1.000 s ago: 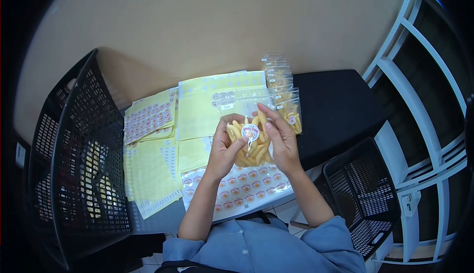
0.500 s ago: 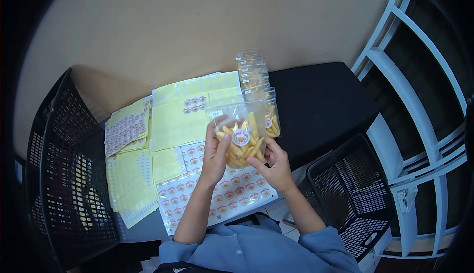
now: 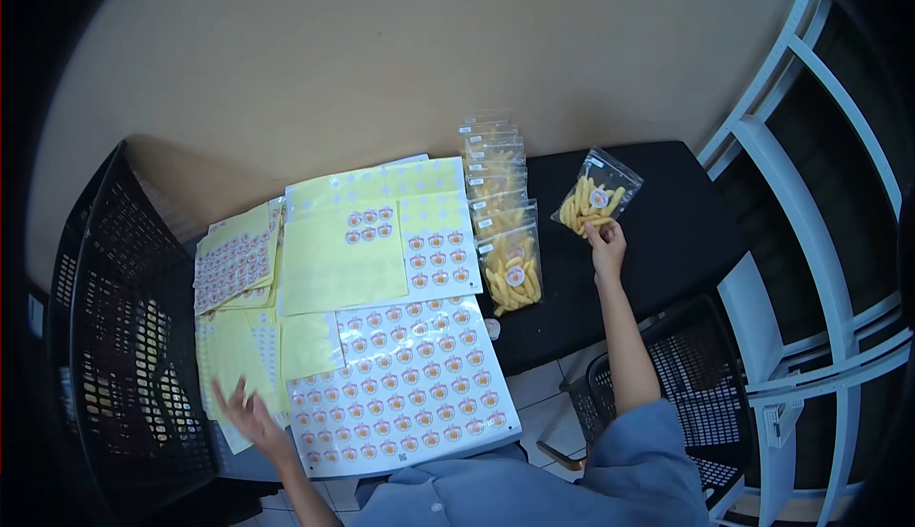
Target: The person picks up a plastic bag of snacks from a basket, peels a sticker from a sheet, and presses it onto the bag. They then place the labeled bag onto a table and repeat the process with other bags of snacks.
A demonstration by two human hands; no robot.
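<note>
My right hand [image 3: 606, 241] pinches the lower edge of a clear bag of yellow stick snacks [image 3: 593, 198] with a round sticker, over the black table top at the right. Near the black crate, my left hand [image 3: 250, 417] hovers with fingers spread above yellow backing paper [image 3: 229, 355], holding nothing. Several similar bags [image 3: 513, 265] overlap in a column between the sheets and the black surface. A large white sheet of round stickers [image 3: 405, 389] lies at the front, below another partly used sheet [image 3: 438, 260].
A tall black crate [image 3: 143, 336] stands at the left. Another black basket [image 3: 696, 374] sits low at the right, beside white curved shelving [image 3: 786, 193]. The table's black surface [image 3: 658, 270] reaches the wall. More sticker sheets [image 3: 233, 265] lie near the left crate.
The bag, held in both hands before, is now in my right hand alone, farther right. My left hand has let go and moved left and down, fingers spread.
</note>
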